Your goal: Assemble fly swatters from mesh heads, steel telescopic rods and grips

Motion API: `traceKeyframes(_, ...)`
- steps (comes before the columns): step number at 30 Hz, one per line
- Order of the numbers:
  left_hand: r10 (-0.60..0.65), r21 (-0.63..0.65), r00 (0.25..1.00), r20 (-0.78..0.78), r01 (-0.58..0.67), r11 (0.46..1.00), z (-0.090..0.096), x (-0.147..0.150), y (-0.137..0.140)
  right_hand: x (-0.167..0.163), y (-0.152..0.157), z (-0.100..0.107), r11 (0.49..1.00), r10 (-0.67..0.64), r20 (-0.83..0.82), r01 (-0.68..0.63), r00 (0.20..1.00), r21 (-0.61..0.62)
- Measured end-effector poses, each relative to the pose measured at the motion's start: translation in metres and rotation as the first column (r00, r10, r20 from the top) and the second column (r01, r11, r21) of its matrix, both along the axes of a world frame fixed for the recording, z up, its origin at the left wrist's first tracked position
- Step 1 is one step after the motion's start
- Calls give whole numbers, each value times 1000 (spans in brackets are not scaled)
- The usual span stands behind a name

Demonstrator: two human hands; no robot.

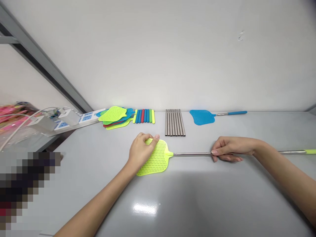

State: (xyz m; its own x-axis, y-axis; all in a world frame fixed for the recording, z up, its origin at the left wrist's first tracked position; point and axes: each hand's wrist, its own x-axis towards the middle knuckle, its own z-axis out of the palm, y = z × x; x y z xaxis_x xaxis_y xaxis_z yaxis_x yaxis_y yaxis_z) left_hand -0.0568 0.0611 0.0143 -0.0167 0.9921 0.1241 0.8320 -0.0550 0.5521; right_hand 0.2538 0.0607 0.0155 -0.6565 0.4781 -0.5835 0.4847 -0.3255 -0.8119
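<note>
A yellow-green fly swatter (160,161) with a long extended metal rod lies across the grey table. My left hand (142,149) grips the upper left edge of its perforated head, thumb on top. Further right, my right hand (227,149) pinches the metal rod (191,154) between thumb and fingers. The rod runs on under the right wrist to a yellow-green handle (310,151) cut off by the right edge of the view. Part of the swatter head is hidden behind the left hand.
Along the wall lie a pile of swatter heads (113,114), a row of coloured handles (145,116), several metal tubes (174,122) and a blue fly swatter (202,117). A power strip (81,121) with chargers and cables stands at the left.
</note>
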Motion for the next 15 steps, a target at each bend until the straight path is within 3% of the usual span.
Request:
traceKeyframes(7,116,-7,991,-68,-116,993,-2,4,-5,-11,-1,-2,997,-42,-35,39,999,-72)
traceKeyframes(15,131,-30,990,-58,-133,991,-2,6,-9,-11,-1,-6,993,-64,-44,59,997,-104)
